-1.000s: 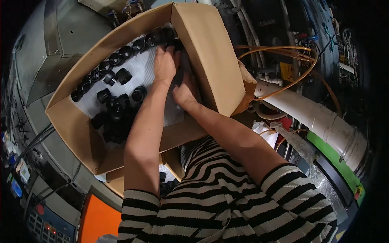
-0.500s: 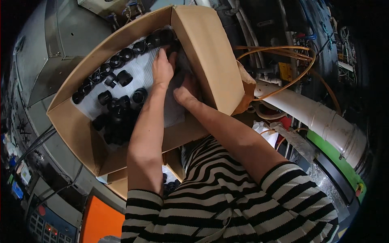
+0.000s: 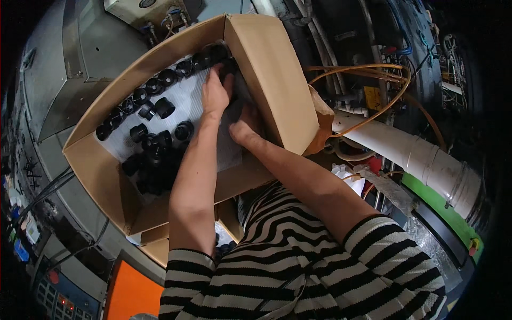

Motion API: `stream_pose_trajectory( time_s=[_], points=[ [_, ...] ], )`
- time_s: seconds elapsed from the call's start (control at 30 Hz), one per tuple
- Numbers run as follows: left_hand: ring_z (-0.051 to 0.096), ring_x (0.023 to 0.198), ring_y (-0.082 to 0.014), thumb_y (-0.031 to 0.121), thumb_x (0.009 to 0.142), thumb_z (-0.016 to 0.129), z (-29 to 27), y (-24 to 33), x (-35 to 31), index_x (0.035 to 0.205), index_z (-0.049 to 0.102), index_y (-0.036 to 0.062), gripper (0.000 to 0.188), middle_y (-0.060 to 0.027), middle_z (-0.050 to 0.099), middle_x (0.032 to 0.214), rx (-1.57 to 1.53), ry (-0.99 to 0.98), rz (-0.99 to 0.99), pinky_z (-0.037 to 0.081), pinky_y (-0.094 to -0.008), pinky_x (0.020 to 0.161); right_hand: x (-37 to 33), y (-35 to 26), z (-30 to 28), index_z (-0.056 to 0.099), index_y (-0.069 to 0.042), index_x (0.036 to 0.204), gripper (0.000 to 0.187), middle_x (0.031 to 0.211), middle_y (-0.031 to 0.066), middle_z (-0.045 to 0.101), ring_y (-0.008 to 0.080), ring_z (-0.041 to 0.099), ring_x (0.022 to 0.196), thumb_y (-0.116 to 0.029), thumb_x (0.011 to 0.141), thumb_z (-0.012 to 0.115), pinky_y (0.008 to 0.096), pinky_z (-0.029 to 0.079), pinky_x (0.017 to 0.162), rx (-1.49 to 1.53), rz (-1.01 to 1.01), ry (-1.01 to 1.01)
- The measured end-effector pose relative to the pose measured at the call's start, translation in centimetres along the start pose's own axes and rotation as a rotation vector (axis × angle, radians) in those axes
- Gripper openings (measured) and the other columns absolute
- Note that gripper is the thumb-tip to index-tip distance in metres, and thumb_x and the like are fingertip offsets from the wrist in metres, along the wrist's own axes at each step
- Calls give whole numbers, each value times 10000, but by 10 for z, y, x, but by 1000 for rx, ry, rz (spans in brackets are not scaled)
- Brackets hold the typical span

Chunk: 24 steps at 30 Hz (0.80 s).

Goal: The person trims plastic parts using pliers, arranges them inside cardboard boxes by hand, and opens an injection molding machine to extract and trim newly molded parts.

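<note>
Both of my arms reach down into a large open cardboard box point(image 3: 272, 80) that holds black plastic fittings. My left hand point(image 3: 216, 93) is at the far right corner, its thumb and fingers curled about a short black plastic fitting point(image 3: 229, 66) at the end of a row along the far wall. Closer to the right wall, my right hand point(image 3: 245, 127) is bent inward, with its fingers lost in shadow; whether it holds anything is hidden. White ribbed sheeting point(image 3: 176, 98) lies under the fittings. Several more loose black fittings point(image 3: 156, 146) are heaped left of my left forearm.
Below the box, partly behind my left arm, another carton point(image 3: 156, 250) shows black pieces. An orange hose point(image 3: 368, 66) loops at the right above a thick pale pipe point(image 3: 410, 154). Grey machinery point(image 3: 101, 58) stands at left, with a button panel point(image 3: 66, 298) and an orange panel point(image 3: 133, 290) lower down.
The box and surroundings sit slightly lower in the picture. Both hands stay in nearly the same places in the box, and the fittings look the same.
</note>
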<state>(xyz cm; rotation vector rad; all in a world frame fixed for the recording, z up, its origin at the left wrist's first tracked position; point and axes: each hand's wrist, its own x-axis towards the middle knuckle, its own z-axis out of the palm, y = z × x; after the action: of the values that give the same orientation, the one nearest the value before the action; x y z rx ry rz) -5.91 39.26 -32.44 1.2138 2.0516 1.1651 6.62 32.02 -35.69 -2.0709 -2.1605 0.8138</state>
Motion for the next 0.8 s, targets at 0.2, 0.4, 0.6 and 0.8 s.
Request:
stream_pose_trajectory(
  time_s=[0.2,0.4,0.6,0.8],
  points=[
    [581,1029,-452,160,801,687,-6,-5,-1,1095,606,29,332,-241,590,1136,142,-52,116,498,-468,858,8,2,0,622,2,1103,407,1168,237,608,405,588,1084,-289,818,621,464,453,960,-60,-106,41],
    [596,971,-452,164,757,699,-43,9,-13,994,598,3,304,-262,569,1061,311,58,87,502,-476,849,10,-6,16,647,18,1083,412,1145,212,640,402,610,1052,-302,828,605,485,464,921,-946,-765,-768],
    [601,960,-450,165,761,703,-53,39,1,983,603,9,290,-275,571,1065,561,-166,-290,507,-473,854,10,12,29,400,4,1399,792,1443,243,391,396,368,1350,-212,708,720,424,274,1156,178,106,-334],
    [563,1045,-451,208,782,724,-39,13,-8,1180,544,0,483,-269,581,1100,397,20,-222,458,-484,931,16,40,88,433,9,1352,769,1428,241,401,393,379,1340,-230,690,742,435,288,1147,-56,-24,-272]
  ],
)
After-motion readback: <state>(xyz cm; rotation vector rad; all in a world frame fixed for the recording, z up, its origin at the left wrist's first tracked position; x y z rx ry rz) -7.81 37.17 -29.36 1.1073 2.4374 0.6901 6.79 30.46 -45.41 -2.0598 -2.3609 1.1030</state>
